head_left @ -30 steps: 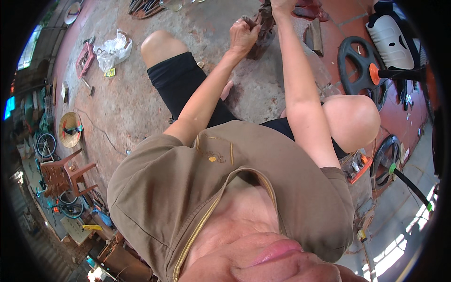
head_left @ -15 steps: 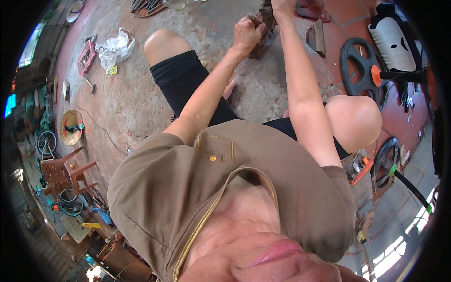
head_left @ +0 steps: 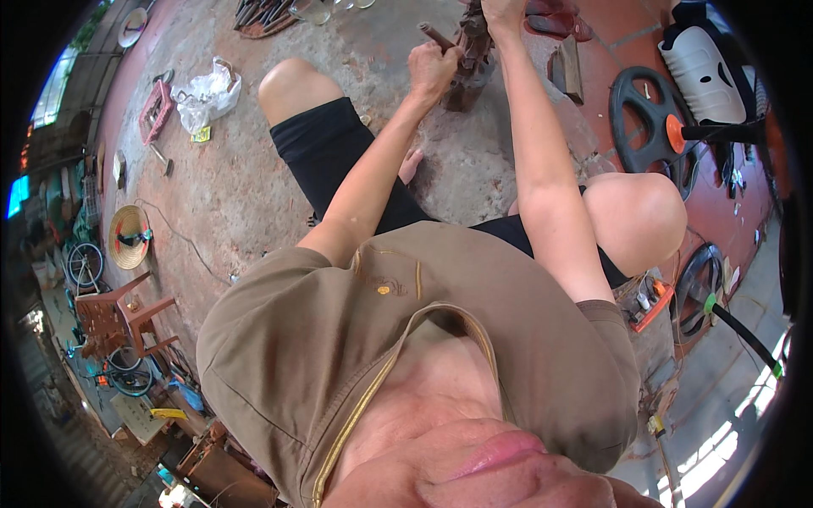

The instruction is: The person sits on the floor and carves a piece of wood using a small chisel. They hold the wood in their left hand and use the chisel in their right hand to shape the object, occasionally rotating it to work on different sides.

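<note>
My left hand (head_left: pixel 434 69) is closed around a brown stick-shaped tool (head_left: pixel 436 35), whose blunt end sticks out above the fist. It sits against the left side of a dark brown, carved-looking wooden piece (head_left: pixel 467 89) on the concrete. At the top edge of the view my right hand (head_left: pixel 505 19) is beside the upper right of that piece. It looks curled, but its fingers are partly cut off by the picture's edge, so what it grips is hidden.
Beyond my left knee lie a pile of rod-like tools (head_left: pixel 262 17), glass vessels (head_left: pixel 312 10), a plastic bag (head_left: pixel 209 95) and a pink tray (head_left: pixel 154 112). To the right are a wood block (head_left: pixel 567 72), dark red sandals (head_left: pixel 555 19) and a black wheel-shaped weight (head_left: pixel 628 118).
My left hand has shifted a little left and down, and the stick-shaped tool now shows more clearly above it. The right hand has moved slightly left and down.
</note>
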{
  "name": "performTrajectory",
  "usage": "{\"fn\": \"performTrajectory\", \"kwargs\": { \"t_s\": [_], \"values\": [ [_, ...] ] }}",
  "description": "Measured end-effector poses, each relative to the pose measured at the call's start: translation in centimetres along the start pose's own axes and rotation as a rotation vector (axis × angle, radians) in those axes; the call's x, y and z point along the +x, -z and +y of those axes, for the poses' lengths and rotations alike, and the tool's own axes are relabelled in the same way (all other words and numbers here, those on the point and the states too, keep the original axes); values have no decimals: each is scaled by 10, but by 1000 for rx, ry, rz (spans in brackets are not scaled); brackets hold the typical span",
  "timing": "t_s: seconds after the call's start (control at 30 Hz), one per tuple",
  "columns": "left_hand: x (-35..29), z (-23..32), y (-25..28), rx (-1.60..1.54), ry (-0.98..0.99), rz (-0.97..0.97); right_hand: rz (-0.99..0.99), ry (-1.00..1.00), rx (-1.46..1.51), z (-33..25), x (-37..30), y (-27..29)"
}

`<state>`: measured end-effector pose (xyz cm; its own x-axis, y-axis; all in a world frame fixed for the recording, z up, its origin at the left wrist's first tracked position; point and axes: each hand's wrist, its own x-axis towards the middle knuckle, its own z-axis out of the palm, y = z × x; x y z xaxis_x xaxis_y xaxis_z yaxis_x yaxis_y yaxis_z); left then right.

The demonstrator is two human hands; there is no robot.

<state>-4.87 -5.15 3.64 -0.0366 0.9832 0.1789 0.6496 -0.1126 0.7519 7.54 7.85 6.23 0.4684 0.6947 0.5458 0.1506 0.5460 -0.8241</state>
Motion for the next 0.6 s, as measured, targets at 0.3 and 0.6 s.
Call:
{"fn": "performTrajectory", "kwargs": {
  "t_s": [0.3, 0.6],
  "values": [
    [2, -15, -28, -148, -410, 354, -38, -23, 28, -13, -1, -4],
    [1, 10, -2, -410, -3, 79, -36, -1, 23, 0, -1, 5]
  ]
}}
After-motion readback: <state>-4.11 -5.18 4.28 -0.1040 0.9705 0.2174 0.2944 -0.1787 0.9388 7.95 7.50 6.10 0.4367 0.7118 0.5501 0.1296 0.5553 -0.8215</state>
